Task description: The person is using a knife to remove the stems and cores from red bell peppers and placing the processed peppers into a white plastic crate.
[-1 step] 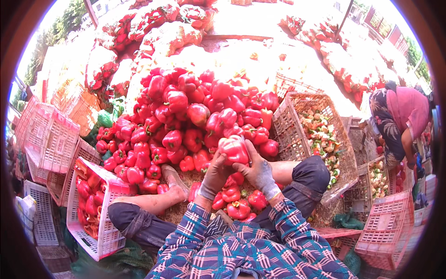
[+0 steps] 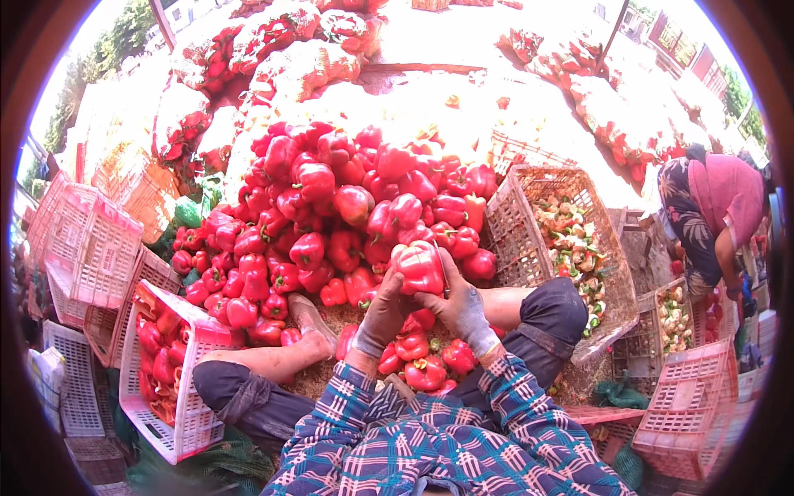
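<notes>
A red bell pepper is held up between my two gloved hands, above my crossed legs. My left hand wraps its lower left side with closed fingers. My right hand closes on its right side, the thumb reaching under it. A thin dark edge shows between the pepper and the right fingers; I cannot make out what it is. Just beyond the hands rises a large heap of red bell peppers. Several more peppers lie in front of me, between my legs.
At my left a tilted white crate contains red peppers. On my right stands a crate of pale and green pepper scraps. Stacked crates flank the far left. Another person bends over at the right. Filled sacks lie behind the heap.
The held pepper and the fingers of my right hand have shifted very slightly. Everything else looks the same.
</notes>
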`<state>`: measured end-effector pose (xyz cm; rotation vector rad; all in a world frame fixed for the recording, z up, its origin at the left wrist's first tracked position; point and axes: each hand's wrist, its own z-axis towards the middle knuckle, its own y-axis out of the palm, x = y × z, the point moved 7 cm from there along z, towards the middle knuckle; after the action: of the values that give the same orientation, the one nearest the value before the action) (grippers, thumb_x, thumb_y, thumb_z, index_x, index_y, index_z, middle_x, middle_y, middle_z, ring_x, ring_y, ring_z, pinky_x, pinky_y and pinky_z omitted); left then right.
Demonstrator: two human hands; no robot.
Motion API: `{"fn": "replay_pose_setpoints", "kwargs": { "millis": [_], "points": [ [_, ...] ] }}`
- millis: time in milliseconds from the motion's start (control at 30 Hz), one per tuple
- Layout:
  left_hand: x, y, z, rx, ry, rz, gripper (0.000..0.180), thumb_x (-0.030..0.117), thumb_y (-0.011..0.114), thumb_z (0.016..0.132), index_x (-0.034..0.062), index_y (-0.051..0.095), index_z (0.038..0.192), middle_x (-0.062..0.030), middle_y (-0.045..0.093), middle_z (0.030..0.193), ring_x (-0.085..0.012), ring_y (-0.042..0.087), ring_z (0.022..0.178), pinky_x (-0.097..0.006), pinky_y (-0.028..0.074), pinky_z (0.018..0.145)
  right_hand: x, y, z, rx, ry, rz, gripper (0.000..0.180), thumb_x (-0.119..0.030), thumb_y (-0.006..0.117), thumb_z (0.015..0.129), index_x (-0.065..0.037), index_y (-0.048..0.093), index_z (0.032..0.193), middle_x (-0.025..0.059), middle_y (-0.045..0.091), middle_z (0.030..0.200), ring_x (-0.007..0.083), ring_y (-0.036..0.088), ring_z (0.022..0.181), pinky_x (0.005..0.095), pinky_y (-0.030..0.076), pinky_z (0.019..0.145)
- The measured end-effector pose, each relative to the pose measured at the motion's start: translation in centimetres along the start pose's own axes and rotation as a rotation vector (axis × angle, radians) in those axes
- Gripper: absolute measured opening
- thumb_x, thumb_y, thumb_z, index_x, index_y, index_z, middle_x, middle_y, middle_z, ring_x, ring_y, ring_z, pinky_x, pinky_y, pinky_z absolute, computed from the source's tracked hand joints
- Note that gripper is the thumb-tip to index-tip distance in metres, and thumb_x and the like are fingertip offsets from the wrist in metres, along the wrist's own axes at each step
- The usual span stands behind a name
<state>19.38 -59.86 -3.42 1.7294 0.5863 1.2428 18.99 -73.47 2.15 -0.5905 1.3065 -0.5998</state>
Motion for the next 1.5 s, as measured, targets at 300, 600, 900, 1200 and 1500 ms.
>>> {"fn": "replay_pose_setpoints", "kwargs": {
  "millis": [300,600,900,1200,1500],
  "points": [
    [0.6,-0.1,-2.0,0.09,-0.068,-0.079,0.049,0.038,0.059,0.098,0.0033,0.052,0.131,-0.0132,0.062,0.123,-0.0261,0.061,0.114,-0.042,0.048,0.104,-2.8,-0.2,-2.3,-0.04,-0.37,-0.119,0.088,-0.061,0.074,0.073,-0.024,0.046,0.148,0.0155,0.068,0.104,0.0332,0.069,0.085,0.0433,0.055,0.071],
    [-1.2,-1.5,-2.5,0.161,-0.082,-0.24,0.051,0.044,0.055,0.098,0.0054,0.054,0.131,-0.0124,0.063,0.124,-0.0254,0.063,0.111,-0.041,0.049,0.101,-0.2,3.1,-2.3,0.019,-0.136,0.349,0.071,-0.055,0.075,0.078,-0.015,0.061,0.135,0.0194,0.07,0.109,0.0353,0.069,0.101,0.04,0.055,0.085],
    [-1.8,-3.6,-2.8,0.091,-0.039,-0.061,0.041,0.027,0.055,0.099,0.0024,0.052,0.132,-0.0134,0.062,0.128,-0.0267,0.064,0.113,-0.043,0.053,0.099,2.6,6.8,-1.2,0.004,0.35,1.17,0.052,-0.034,0.072,0.093,-0.003,0.059,0.133,0.0026,0.07,0.104,0.0092,0.063,0.092,0.0246,0.051,0.083],
    [0.0,-5.0,-4.0,0.1,-0.048,-0.065,0.058,0.031,0.06,0.096,0.0007,0.043,0.143,-0.0139,0.058,0.135,-0.0249,0.062,0.117,-0.04,0.051,0.102,7.5,9.9,-0.8,-0.206,0.57,1.069,0.044,-0.042,0.065,0.096,-0.007,0.064,0.122,0.0047,0.067,0.088,0.0135,0.063,0.058,0.0281,0.051,0.05],
    [0.9,-4.0,-3.1,0.249,0.181,1.083,0.086,0.019,0.08,0.077,-0.0001,0.036,0.149,-0.0175,0.053,0.141,-0.0253,0.054,0.129,-0.036,0.043,0.109,6.2,7.3,-2.7,0.171,0.523,0.203,0.073,-0.048,0.072,0.085,-0.005,0.048,0.138,0.0226,0.07,0.103,0.0393,0.069,0.093,0.0465,0.054,0.079]
  ]
}}
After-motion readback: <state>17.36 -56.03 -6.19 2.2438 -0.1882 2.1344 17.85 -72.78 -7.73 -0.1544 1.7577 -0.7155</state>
